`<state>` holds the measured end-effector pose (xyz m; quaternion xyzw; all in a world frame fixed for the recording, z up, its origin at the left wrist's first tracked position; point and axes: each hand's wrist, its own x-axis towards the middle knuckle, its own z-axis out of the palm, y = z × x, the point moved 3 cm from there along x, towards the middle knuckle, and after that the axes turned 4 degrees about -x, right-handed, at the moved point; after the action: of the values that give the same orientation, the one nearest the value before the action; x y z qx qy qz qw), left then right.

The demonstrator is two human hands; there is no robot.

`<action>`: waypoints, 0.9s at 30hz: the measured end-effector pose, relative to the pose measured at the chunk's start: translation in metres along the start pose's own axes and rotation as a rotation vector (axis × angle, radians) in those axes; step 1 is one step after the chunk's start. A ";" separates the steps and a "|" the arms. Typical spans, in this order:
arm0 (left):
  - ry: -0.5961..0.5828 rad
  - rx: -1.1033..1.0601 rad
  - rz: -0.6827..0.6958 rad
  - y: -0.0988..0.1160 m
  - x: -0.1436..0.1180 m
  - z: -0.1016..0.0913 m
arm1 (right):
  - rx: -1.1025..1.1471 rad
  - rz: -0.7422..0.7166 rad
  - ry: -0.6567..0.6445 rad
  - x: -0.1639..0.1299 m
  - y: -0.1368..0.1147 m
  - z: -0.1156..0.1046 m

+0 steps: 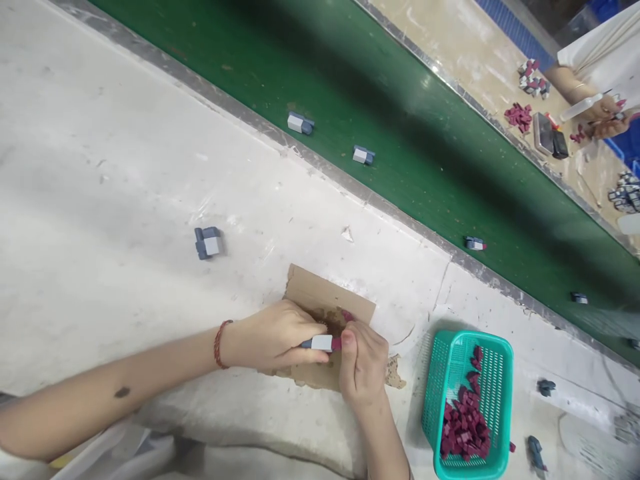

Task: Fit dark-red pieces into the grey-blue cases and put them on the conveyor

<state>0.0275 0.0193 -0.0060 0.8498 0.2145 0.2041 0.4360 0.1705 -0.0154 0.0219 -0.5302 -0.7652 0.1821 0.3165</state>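
The green conveyor belt (410,133) runs slantwise above your pale worktop (100,167), carrying small blue-grey blocks (363,155) spaced well apart, while on the far side of that belt a co-worker's hand (607,110) is busy among heaps of like pieces. On your side of the belt, below it and right of centre, lies a torn scrap of cardboard (320,287), stained dark where you work, and right of the cardboard sits a teal basket (505,353) half full of dark red pieces (463,423). One finished blue-grey block (209,241) rests alone on the worktop, left of the cardboard and well clear of it. Over the cardboard your left hand (273,333), a red cord bracelet (220,343) at its wrist, is closed around a grey-and-white part (320,343), fingers wrapped tight; your right hand (363,363) is pinched on the dark red cap (337,344) at that part's end, thumb on top. To seat it well, it seems best to keep the two pieces in line, brace your hands on the cardboard, and press straight rather than twisting. Two more dark blocks (545,387) lie right of the basket.
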 end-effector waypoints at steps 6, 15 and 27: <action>-0.080 -0.047 -0.032 0.001 0.001 -0.002 | 0.009 0.003 -0.042 0.001 -0.005 0.000; 0.039 0.071 -0.135 0.005 0.043 -0.040 | 0.149 0.479 0.133 -0.015 0.016 -0.038; 0.190 0.602 -0.087 -0.073 0.235 -0.067 | -0.178 0.944 0.484 -0.105 0.038 -0.116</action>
<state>0.1717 0.2289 0.0067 0.9078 0.3413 0.1912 0.1512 0.3006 -0.1048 0.0535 -0.8682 -0.3612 0.1116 0.3215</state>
